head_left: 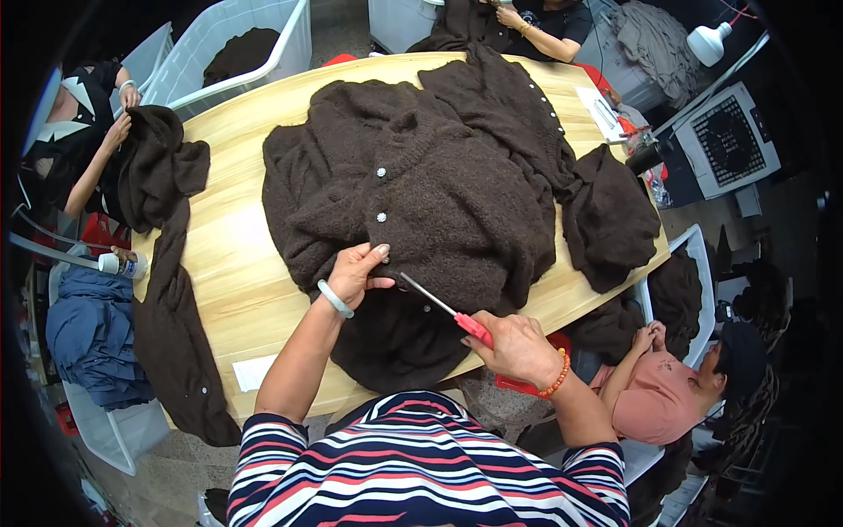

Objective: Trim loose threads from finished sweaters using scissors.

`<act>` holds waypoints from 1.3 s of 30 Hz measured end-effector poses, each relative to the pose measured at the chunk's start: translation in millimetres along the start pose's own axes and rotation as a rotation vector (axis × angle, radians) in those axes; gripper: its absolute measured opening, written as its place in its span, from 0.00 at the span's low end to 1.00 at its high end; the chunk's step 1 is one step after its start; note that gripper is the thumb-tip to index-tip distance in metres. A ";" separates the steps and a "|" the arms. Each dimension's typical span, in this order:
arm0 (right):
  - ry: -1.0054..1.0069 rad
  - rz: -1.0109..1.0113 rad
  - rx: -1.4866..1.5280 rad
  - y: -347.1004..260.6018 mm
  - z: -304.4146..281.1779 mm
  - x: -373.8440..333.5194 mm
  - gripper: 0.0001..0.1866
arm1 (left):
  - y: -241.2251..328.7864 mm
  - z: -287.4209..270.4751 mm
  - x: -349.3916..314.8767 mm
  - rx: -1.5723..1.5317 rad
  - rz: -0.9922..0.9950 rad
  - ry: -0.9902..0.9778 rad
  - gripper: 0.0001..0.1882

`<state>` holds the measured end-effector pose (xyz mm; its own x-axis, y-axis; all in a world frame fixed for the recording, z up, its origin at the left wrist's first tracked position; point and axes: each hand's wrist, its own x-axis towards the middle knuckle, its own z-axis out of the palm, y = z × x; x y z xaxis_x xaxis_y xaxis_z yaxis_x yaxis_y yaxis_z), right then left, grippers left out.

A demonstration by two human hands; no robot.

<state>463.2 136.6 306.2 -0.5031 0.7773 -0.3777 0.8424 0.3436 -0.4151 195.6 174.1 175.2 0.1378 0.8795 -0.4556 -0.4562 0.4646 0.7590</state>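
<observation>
A dark brown knitted cardigan (474,211) lies bunched across the table in front of me, with pale sparkly buttons (381,217) along its front edge. My left hand (358,270) pinches that edge near a button, thumb and fingers closed on the knit. In my right hand (516,344) is a pair of scissors (475,328) with red handles. Its slim metal blades look closed, and their tip points at the cardigan just right of my left hand. Whether the tip touches a thread or the knit, I cannot tell.
More brown knitwear lies on the wooden table (233,255) at both sides. A small bottle (123,263) stands at the left edge; a white paper (252,373) lies near my left forearm. Co-workers sit at the left, far side and right (659,395). Plastic bins (294,39) of garments surround the table.
</observation>
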 end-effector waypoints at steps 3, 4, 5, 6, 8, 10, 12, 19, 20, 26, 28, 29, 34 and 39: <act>0.012 0.033 -0.036 0.1 3.8 -4.8 0.15 | -11.1 -8.2 4.0 -0.085 0.048 -0.009 0.09; 0.015 0.038 -0.028 1.1 5.1 -6.7 0.15 | -11.6 -6.1 2.4 -0.078 0.056 0.011 0.10; 0.017 0.017 0.000 4.2 6.8 -8.8 0.15 | -4.7 5.7 -2.7 -0.070 0.047 0.004 0.10; 0.020 -0.004 0.029 7.5 8.3 -10.8 0.14 | 3.2 19.4 -9.2 -0.139 0.008 0.014 0.11; 0.075 -0.002 0.052 13.5 5.8 -12.4 0.14 | -4.7 16.0 -10.4 -0.206 -0.069 -0.065 0.13; 0.133 -0.027 0.062 21.3 6.6 -14.9 0.14 | -35.5 5.2 -8.0 -0.256 -0.040 -0.207 0.07; 0.111 -0.007 0.065 21.6 5.0 -21.8 0.12 | -47.3 14.2 -8.7 -0.227 -0.020 -0.202 0.04; 0.084 0.022 0.083 25.5 11.5 -36.3 0.11 | -38.3 14.0 -9.2 -0.448 -0.012 -0.040 0.10; 0.101 0.015 0.087 23.4 11.2 -36.9 0.10 | -33.5 15.2 -7.6 -0.519 0.001 -0.046 0.10; 0.055 0.016 -0.021 20.8 12.9 -29.1 0.10 | -41.1 25.9 -1.7 -0.463 0.091 0.051 0.05; 0.020 0.024 -0.048 22.3 12.4 -32.2 0.11 | -42.6 23.3 -4.2 -0.476 0.113 0.082 0.06; -0.012 0.029 -0.072 21.9 11.7 -33.2 0.11 | -43.9 19.3 -5.3 -0.478 0.112 0.083 0.06; -0.039 -0.014 -0.017 14.9 12.9 -28.7 0.12 | -60.1 0.4 -5.2 -0.469 0.122 0.039 0.10; 0.036 -0.023 0.057 15.2 18.0 -16.8 0.13 | -38.7 -5.3 6.0 -0.432 0.072 -0.030 0.11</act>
<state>481.0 119.3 291.4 -0.5136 0.7888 -0.3378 0.8182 0.3317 -0.4696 209.4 160.8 140.6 0.1152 0.9135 -0.3903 -0.7902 0.3224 0.5212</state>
